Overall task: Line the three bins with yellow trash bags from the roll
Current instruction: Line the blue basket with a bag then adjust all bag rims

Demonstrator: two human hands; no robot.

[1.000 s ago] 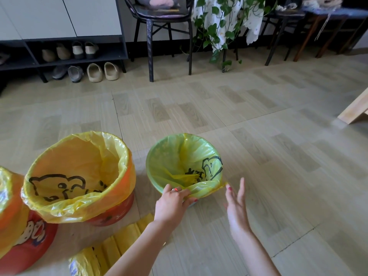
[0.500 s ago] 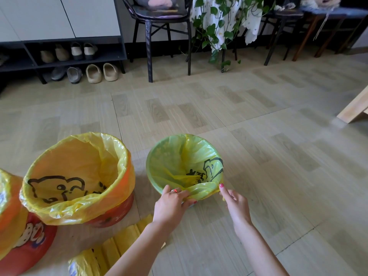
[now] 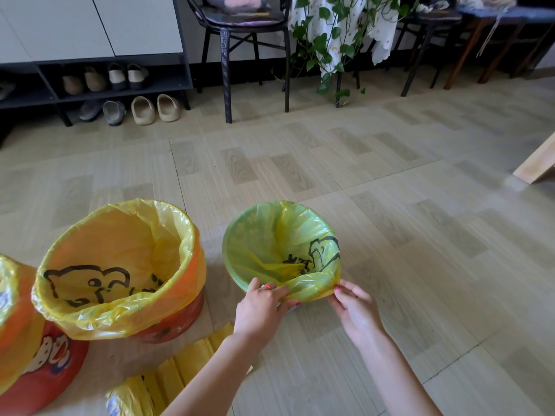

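Three bins are seen on a wood-pattern tile floor [image 3: 390, 181]. The green bin [image 3: 240, 283], smallest and farthest right, is lined with a yellow trash bag [image 3: 270, 235]; black print is visible on the bag's inner right side. The bag's near edge is folded over the rim toward the person.

The left hand [image 3: 261, 307] is laid on the near rim, with fingers curled over the folded bag edge; the plastic is gripped there. The right hand [image 3: 354, 307] is placed just right of it, and the bag's corner is pinched between thumb and fingertips at the rim's near right side. Both hands are clamped on the same bag.

To the left, a larger orange-red bin [image 3: 180, 328] is already lined, its bag [image 3: 120, 241] draped well over the rim, with a black cartoon outline printed inside. A third red bin [image 3: 39, 370] is cut off at the left edge, also covered in yellow plastic.

The roll of yellow bags [image 3: 156, 382] is lying on the floor, partly unrolled, between the orange-red bin and the left forearm.

Along the back, a shoe rack [image 3: 120, 94] with slippers, a dark chair [image 3: 237, 40] and a trailing green plant [image 3: 327, 40] are noted.
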